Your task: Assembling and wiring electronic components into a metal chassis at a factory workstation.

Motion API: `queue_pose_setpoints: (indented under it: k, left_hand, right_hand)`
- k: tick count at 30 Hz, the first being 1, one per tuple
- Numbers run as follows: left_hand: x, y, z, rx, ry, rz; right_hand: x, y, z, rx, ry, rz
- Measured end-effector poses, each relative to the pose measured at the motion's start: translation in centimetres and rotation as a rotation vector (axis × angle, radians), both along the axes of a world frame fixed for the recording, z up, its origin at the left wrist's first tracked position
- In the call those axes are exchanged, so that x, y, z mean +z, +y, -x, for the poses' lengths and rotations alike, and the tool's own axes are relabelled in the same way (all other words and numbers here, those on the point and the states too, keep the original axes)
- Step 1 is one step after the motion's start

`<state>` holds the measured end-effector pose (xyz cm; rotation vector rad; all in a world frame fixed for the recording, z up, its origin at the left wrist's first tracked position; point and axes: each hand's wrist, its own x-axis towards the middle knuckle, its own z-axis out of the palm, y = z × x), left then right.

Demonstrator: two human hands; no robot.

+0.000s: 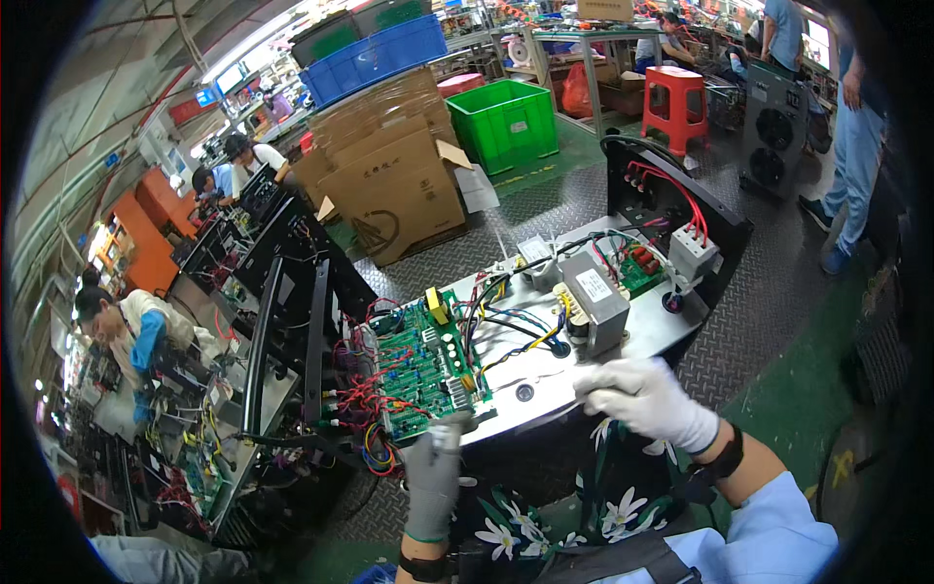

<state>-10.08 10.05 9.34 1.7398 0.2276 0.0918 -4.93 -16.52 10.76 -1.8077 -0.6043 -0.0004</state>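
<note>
My left hand (434, 479), in a grey glove, is at the front edge of a green circuit board (413, 375). Its fingers look curled and are slightly blurred; what they hold, if anything, is hidden. The white-gloved right hand (647, 401) hovers by the front edge of a pale metal plate (506, 414), fingers pinched together, with anything between them too small to make out. Red wires (365, 397) fan out from the board's left side. A boxy grey transformer (595, 302) stands on the plate, with blue, yellow and black wires (525, 336) running beside it.
Black panels (686, 195) rise at the unit's far right end. A grey terminal block (693, 255) sits near them. Beyond stand a cardboard box (399, 200), a green crate (504, 127) and a red stool (675, 105). At left, a co-worker (146, 336) handles another unit.
</note>
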Motion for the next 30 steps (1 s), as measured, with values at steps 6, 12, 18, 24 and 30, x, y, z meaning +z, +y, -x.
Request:
queue_pose_setpoints:
  k: [6,12,18,24,30]
  left_hand:
    - [-1.0,-2.9,2.3,-0.431,0.203,-0.069]
    - [-4.7,-2.9,1.6,-0.348,0.285,0.053]
    - [-6.4,-3.2,1.1,-0.276,0.342,0.054]
    - [-6.4,-3.8,0.0,-0.312,0.384,0.112]
    - [-5.2,-5.1,-1.3,-0.452,0.367,0.3]
  right_hand:
    - [-4.0,4.0,1.9,0.134,-0.03,0.074]
    - [-6.8,8.3,-5.6,-0.351,-0.262,0.62]
    - [-7.6,10.6,-10.3,-0.409,-0.171,0.79]
    - [-8.7,9.5,-10.1,-0.261,-0.143,0.516]
    - [-10.2,9.7,-10.3,-0.298,-0.251,0.443]
